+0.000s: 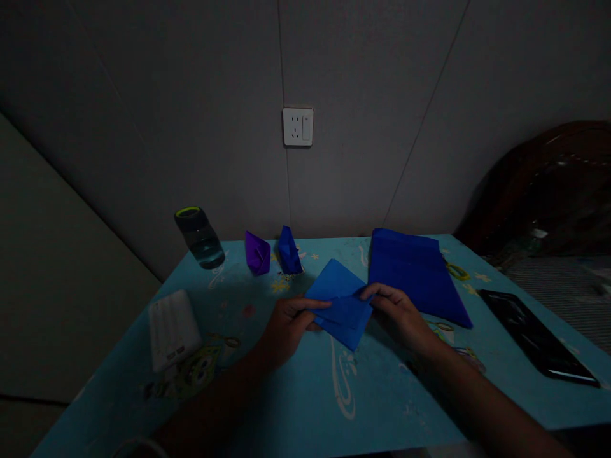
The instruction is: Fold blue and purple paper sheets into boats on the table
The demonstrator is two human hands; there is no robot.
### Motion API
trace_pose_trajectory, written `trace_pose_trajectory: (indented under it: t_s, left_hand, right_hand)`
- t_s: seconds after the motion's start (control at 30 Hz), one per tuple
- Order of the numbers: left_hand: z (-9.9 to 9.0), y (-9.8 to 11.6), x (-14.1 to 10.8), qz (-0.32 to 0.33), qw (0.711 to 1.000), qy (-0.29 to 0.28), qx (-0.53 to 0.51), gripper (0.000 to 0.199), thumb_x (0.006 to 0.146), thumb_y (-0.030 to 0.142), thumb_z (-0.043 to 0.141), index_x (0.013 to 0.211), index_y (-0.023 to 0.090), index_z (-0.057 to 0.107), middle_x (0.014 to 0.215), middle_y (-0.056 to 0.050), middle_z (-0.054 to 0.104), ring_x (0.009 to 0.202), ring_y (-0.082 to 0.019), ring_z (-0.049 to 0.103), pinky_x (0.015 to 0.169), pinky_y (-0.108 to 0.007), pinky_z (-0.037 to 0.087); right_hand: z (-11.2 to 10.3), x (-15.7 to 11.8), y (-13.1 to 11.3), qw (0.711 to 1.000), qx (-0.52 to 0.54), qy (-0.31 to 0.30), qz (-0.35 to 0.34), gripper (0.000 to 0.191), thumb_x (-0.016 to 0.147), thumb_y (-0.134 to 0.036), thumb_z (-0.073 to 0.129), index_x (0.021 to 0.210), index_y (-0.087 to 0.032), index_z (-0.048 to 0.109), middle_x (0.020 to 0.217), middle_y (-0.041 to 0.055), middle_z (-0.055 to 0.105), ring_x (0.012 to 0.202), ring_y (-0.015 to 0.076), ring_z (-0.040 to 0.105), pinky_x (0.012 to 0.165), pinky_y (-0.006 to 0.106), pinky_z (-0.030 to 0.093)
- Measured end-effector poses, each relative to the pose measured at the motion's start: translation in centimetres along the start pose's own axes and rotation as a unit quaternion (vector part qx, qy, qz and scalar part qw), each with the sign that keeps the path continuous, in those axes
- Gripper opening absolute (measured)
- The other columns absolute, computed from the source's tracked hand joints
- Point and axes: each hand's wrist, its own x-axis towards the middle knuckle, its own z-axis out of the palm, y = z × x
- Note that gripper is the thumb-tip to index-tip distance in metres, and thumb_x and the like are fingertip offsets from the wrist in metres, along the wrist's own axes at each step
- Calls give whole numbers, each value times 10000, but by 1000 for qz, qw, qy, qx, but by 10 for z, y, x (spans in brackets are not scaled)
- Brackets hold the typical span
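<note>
A partly folded sheet of blue paper (340, 286) is held up above the table between both hands, with a folded layer across its middle. My left hand (292, 324) pinches its left corner, thumb and forefinger on top. At the right corner, the fingers of my right hand (398, 312) are closed on the paper's edge; part of that grip is hidden. Beyond the hands stand a purple folded paper boat (258, 254) and a dark blue folded paper boat (289, 251). Behind my right hand lies a stack of dark blue paper (410, 270).
A water bottle (200, 238) stands at the back left, with a white power bank-like block (174, 329) nearer. On the right lies a black tablet-like slab (537, 337), and yellow-handled scissors (457, 272) show beside the paper stack. The patterned blue tabletop (305, 401) meets a grey wall with a socket (298, 127).
</note>
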Motion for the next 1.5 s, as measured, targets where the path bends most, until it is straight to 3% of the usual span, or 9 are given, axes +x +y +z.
trace_pose_trajectory:
  t_s: [0.2, 0.3, 0.4, 0.67, 0.87, 1.17, 1.3, 1.4, 1.5]
  left_hand:
    - [2, 14, -5, 79, 988, -10, 136, 252, 774, 166, 597, 890, 203, 818, 904, -68, 765, 729, -181, 682, 627, -269, 551]
    - [4, 19, -6, 128, 977, -5, 169, 286, 783, 132, 581, 899, 242, 818, 953, -55, 767, 802, -195, 695, 691, -282, 551]
    - [6, 16, -7, 140, 972, 13, 188, 307, 802, 116, 565, 896, 264, 817, 1021, -53, 756, 872, -207, 698, 777, -312, 551]
    - [6, 13, -8, 115, 974, -9, 195, 290, 838, 152, 553, 911, 250, 816, 1067, -74, 739, 932, -232, 682, 837, -345, 535]
    - [1, 15, -13, 86, 974, -77, 193, 273, 890, 324, 606, 1084, 210, 759, 886, -68, 704, 779, -200, 642, 709, -301, 518]
    - [13, 13, -7, -22, 1000, -17, 11, 527, 844, 474, 693, 1266, 169, 615, 915, -69, 709, 832, -227, 714, 836, -420, 600]
    - [13, 12, -5, -12, 1000, -8, 5, 743, 860, 406, 689, 1497, 224, 354, 827, -18, 681, 771, -205, 723, 810, -426, 616]
    - [11, 9, -4, -6, 1000, 5, 9, 882, 859, 368, 691, 1550, 263, 153, 753, 31, 657, 733, -193, 724, 775, -422, 625]
    - [9, 9, -3, -2, 997, 16, 70, 566, 868, 382, 660, 1357, 173, 467, 776, -7, 692, 716, -204, 729, 743, -391, 622]
  right_hand:
    - [5, 0, 4, 999, 43, 33, -2, 258, 807, -402, 697, 1007, -293, 576, 668, -59, 581, 572, 146, 572, 577, 263, 496]
    - [6, 1, 2, 995, 85, 39, 19, 437, 778, -440, 720, 1161, -294, 568, 683, -43, 607, 573, 153, 590, 565, 261, 491]
    - [7, 3, 0, 993, 111, 19, 33, 505, 733, -565, 731, 1120, -255, 633, 740, 12, 653, 622, 181, 621, 602, 299, 507]
    - [4, 2, 10, 999, -9, 37, 3, 459, 762, -600, 737, 640, -197, 555, 579, -17, 567, 539, 135, 494, 566, 268, 426]
    - [5, 3, 7, 999, 0, 42, -22, 445, 768, -610, 725, 681, -193, 599, 608, -10, 579, 569, 144, 493, 585, 273, 420]
    - [1, 6, 11, 999, 5, 40, 0, 424, 784, -590, 726, 703, -193, 599, 615, -11, 608, 535, 130, 508, 558, 256, 424]
    - [0, 5, 9, 1000, -6, 13, 4, 376, 741, -523, 795, 828, -184, 658, 694, 3, 659, 622, 151, 581, 644, 282, 480]
    - [-1, 3, 8, 999, -27, 42, -19, 351, 732, -484, 815, 835, -184, 665, 654, -19, 627, 581, 129, 545, 593, 251, 454]
    - [-4, 2, 10, 997, -46, 62, -26, 328, 738, -479, 810, 796, -188, 671, 625, -23, 611, 559, 127, 529, 564, 244, 439]
